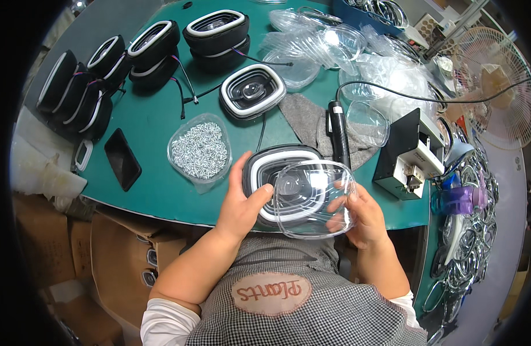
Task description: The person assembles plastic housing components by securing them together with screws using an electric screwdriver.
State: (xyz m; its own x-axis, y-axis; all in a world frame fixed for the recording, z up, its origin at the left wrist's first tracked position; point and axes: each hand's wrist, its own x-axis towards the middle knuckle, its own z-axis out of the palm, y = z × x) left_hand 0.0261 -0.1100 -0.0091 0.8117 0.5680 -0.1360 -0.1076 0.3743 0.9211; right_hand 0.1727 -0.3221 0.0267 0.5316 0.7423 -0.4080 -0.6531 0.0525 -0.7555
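My left hand [243, 202] grips the left side of a rounded black lamp unit [269, 167] with a white ring, its thumb resting on the front. In my right hand [363, 215] is a clear plastic cover [311, 207], pinched at its right edge. The cover is tilted and overlaps the lower right of the lamp unit; whether they touch I cannot tell. Just beyond my hands stands a black electric screwdriver [338, 132] on a grey cloth [303, 118]. A similar lamp unit [252, 91] lies face up farther off, and a clear tray of silver screws [199, 151] sits to the left.
Stacked lamp units [153, 49] line the far left. A dark phone [122, 160] lies near the left edge. Clear covers [320, 46] pile up at the back. On the right are a power box [412, 153], a purple bottle [456, 200], a fan [496, 86] and metal rings [473, 242].
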